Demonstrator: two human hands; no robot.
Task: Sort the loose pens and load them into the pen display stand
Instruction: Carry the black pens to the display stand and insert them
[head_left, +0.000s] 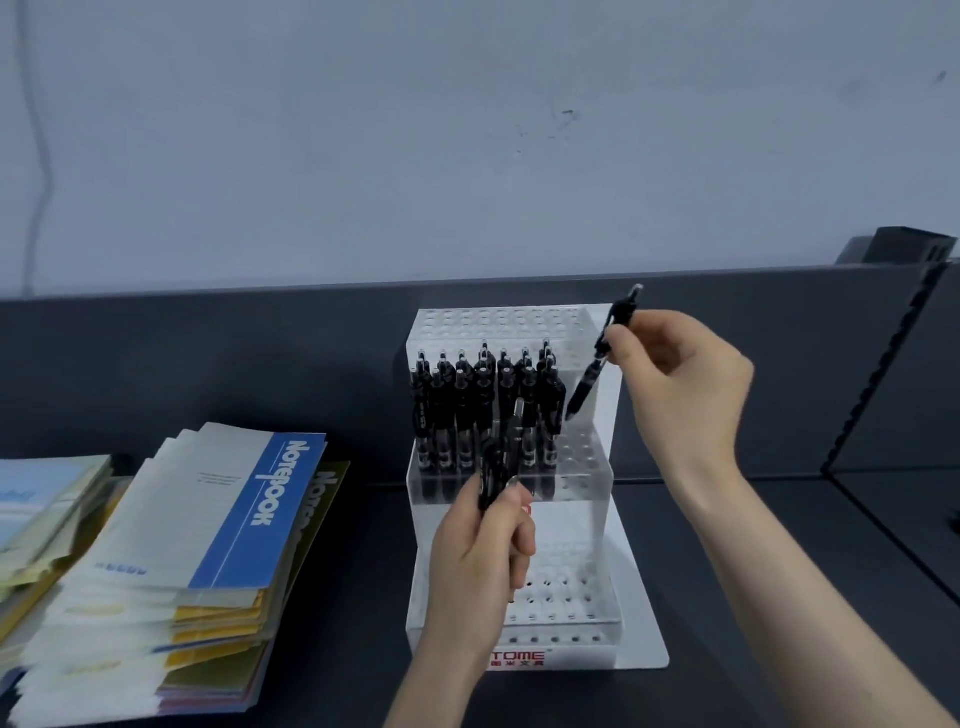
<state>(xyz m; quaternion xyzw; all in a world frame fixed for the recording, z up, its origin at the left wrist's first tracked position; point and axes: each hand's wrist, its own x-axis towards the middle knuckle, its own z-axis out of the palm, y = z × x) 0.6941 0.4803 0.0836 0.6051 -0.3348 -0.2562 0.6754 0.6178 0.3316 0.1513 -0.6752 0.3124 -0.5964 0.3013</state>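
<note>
Looks like mid-loading, feeding pens one at a time into the pen display stand (641, 629) on the counter (779, 597). Already got the left and middle of the second tier down packed with upright black pens (467, 410). Plenty of empty holes at that tier's right end, along the top tier and on the low front tiers.

Holding a single black pen (597, 361) in the right hand (680, 384), pinched near the clip end between thumb and fingers (621, 340). Hangs tilted, tip down and to the left, just above the free holes at the right end of the second tier, right beside the last loaded pen. Not in a hole yet, as far as can be told.

Gripping a small bundle of spare pens (493, 467) in the left hand (483, 551), wrapped round the lower ends, with the tops poking up in front of the loaded row. Can't count them, too blurry.

Next move, probably: bring the pen upright, line the tip over one free hole and drop it in. Needs a bit of care not to knock the neighbours. After that, pull another from the left-hand bundle and repeat.

Also off to the left, a stack of notebooks (208, 545) — well apart from the stand.
</note>
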